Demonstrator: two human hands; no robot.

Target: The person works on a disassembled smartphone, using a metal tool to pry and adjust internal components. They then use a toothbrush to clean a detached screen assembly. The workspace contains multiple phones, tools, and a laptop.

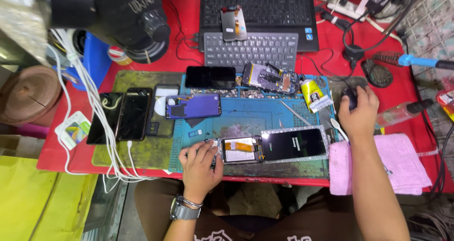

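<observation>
Left hand [201,161] fingers pinning opened phone [241,150] flat at blue mat [246,115] near edge, steady. Right hand [359,111] cupped over black mouse [350,97], clear of detached screen [294,144].

Hands on phone [239,150] (opened), mouse [350,98]

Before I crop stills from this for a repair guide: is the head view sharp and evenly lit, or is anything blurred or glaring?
Head view: bench evenly lit and sharp; the microscope at top left looms large and soft; the lit phone screen shows mild glare; straight edges bow slightly outward.
</observation>
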